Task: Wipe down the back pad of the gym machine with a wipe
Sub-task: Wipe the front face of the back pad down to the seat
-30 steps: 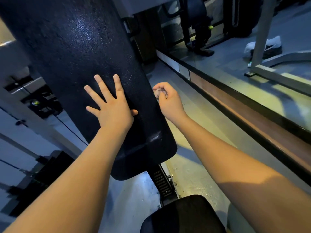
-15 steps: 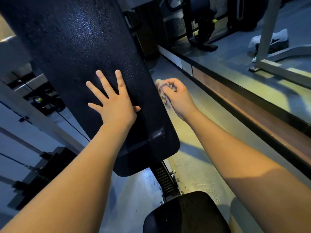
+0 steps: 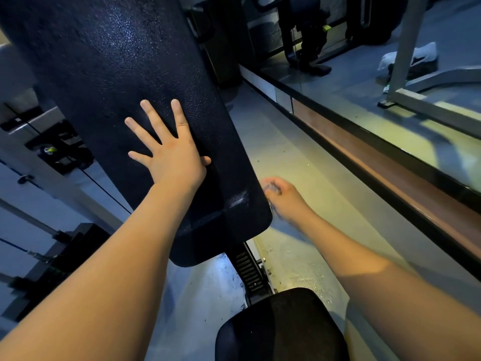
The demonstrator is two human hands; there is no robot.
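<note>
Our left hand lies flat, fingers spread, on the dark back pad, which stands tilted above the seat. Our right hand, blurred, curls round a crumpled wipe at the pad's lower right edge. We judge the small wad could slip off the edge, miss the face or drop to the floor, and the braced palm may leave its own patch unwiped

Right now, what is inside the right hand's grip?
A crumpled pale wipe shows between the curled fingers of the right hand, beside the lower right edge of the back pad. Most of it is covered by the fingers, and blur hides its detail.
</note>
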